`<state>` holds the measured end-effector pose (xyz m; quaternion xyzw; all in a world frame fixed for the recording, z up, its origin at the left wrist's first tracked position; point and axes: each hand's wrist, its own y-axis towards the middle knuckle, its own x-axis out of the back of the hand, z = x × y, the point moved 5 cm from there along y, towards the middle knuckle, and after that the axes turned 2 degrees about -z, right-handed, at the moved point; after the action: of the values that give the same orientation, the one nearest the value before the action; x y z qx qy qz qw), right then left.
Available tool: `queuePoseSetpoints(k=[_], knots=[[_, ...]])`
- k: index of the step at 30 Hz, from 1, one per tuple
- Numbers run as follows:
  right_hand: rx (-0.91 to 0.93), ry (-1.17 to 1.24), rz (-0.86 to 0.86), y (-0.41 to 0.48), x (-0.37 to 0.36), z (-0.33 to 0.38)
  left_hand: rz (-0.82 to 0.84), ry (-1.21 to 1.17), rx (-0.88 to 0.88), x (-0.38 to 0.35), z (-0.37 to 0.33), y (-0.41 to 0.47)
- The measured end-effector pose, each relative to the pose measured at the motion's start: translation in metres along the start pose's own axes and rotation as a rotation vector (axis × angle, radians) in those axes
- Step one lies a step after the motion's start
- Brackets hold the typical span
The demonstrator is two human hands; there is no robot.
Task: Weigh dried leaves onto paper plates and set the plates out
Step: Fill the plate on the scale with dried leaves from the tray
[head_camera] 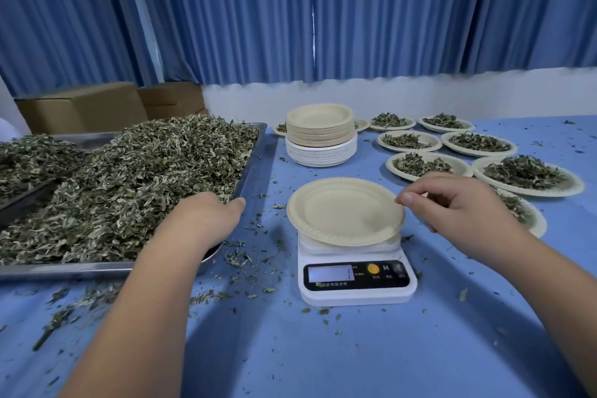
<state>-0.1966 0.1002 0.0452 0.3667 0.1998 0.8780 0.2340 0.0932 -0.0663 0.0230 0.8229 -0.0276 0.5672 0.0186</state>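
Observation:
An empty beige paper plate point(342, 210) lies on the white digital scale point(355, 281) in the middle of the blue table. My right hand point(458, 203) pinches the plate's right rim between thumb and curled fingers. A large steel tray point(97, 270) heaped with dried leaves point(135, 184) stands at the left. My left hand point(203, 216) rests on the leaves at the tray's near right corner, thumb pointing right. Its fingers are hidden behind the back of the hand. Several plates with leaves point(523, 174) are set out at the right.
A stack of empty paper plates point(319, 132), beige on white, stands behind the scale. Loose leaf bits point(239, 258) litter the blue cloth. Cardboard boxes point(84, 107) sit behind the tray, under blue curtains. One filled plate lies partly under my right wrist.

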Motion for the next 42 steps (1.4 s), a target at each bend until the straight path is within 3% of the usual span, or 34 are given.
queuePoseSetpoints(k=[3, 7, 12, 15, 21, 27, 31, 34, 38, 42], knots=[[-0.004, 0.011, -0.016, 0.0, 0.001, 0.001, -0.043, 0.096, 0.044, 0.005, 0.005, -0.002], [-0.027, -0.01, 0.031, -0.003, 0.003, 0.004, 0.132, 0.169, 0.045, -0.009, 0.0, -0.007], [-0.391, -0.075, 0.554, -0.015, -0.002, -0.014, 0.097, 0.162, 0.027, -0.014, -0.003, -0.003], [-0.461, -0.161, 0.664, -0.021, -0.011, -0.022, 0.049, 0.153, 0.049, -0.014, 0.001, 0.001], [-0.482, -0.123, 0.699, -0.024, -0.021, -0.024, -0.018, 0.07, 0.072, -0.016, 0.005, 0.006], [-0.54, -0.078, 0.729, -0.028, -0.027, -0.024, 0.083, -0.071, 0.01, -0.024, 0.006, 0.014], [-0.559, -0.056, 0.739, -0.029, -0.028, -0.023, 0.115, -0.036, -0.002, -0.027, 0.011, 0.018], [-0.564, -0.055, 0.743, -0.029, -0.029, -0.023, 0.05, 0.063, -0.022, -0.024, 0.012, 0.02], [-0.572, -0.074, 0.749, -0.03, -0.028, -0.025, -0.029, 0.02, -0.065, -0.017, 0.013, 0.024], [-0.566, -0.057, 0.746, -0.03, -0.027, -0.026, 0.078, -0.15, -0.16, -0.017, 0.008, 0.022]])
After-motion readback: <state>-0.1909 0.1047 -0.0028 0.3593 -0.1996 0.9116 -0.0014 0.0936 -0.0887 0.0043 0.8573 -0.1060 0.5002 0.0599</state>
